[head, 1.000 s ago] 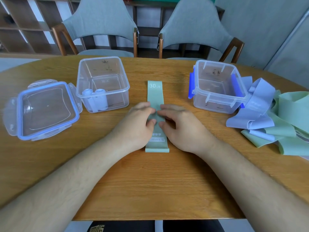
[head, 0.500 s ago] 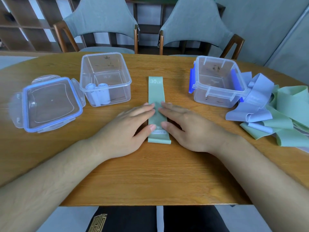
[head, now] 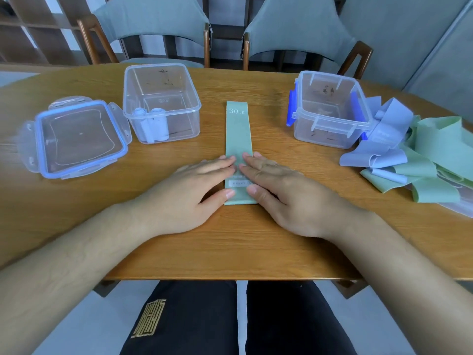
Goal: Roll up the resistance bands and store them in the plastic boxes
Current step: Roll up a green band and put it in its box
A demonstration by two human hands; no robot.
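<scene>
A: We note the green resistance band (head: 239,131) lying flat on the wooden table (head: 230,247), lengthwise away from us; "30 LB" is printed at its far end; its near end sits between our thumbs.

B: Agreed; our left hand (head: 189,193) lies palm down, fingers straight and close together, their tips pressing the band's near half; our right hand (head: 289,196) mirrors it from the other side; neither hand curls round or pinches anything.

A: To the left we log a clear plastic box (head: 179,121), open-topped; two rolled pale-blue bands (head: 153,125) stand in its near left corner; its lid (head: 79,139), blue-sealed, lies flat just beside it, further left.

B: To the right stands a second box (head: 330,134) with blue latches hanging at its sides; whether a lid is on it we cannot tell; loose bands (head: 399,160), pale blue and green, are heaped against its right side.
</scene>
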